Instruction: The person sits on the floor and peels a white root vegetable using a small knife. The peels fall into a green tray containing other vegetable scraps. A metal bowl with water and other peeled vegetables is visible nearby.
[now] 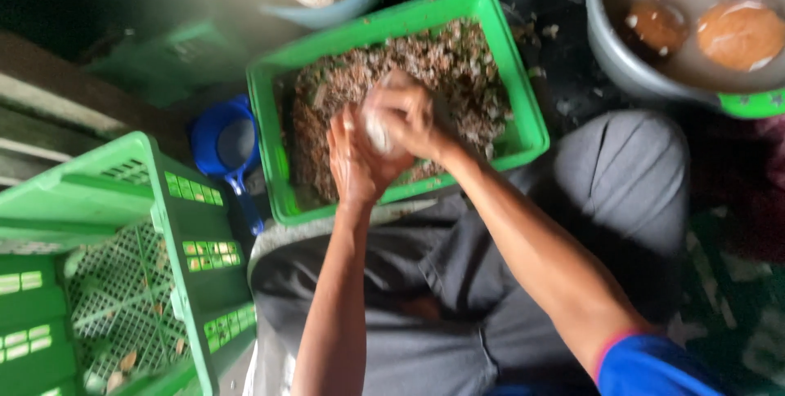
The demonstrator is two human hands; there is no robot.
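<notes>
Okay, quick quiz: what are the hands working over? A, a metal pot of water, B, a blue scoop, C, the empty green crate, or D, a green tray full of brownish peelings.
D: both hands, left and right, meet around a small pale thing above the green tray of brownish peelings.

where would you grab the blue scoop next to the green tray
Take the blue scoop by its handle, the narrow strip running from the bowl toward the person. Come from above on the near side: the round bowl sits wedged between the green tray and the green crate, so there is likely little room around it. The handle's end looks freer, and slim enough for the fingers to wrap.
</notes>
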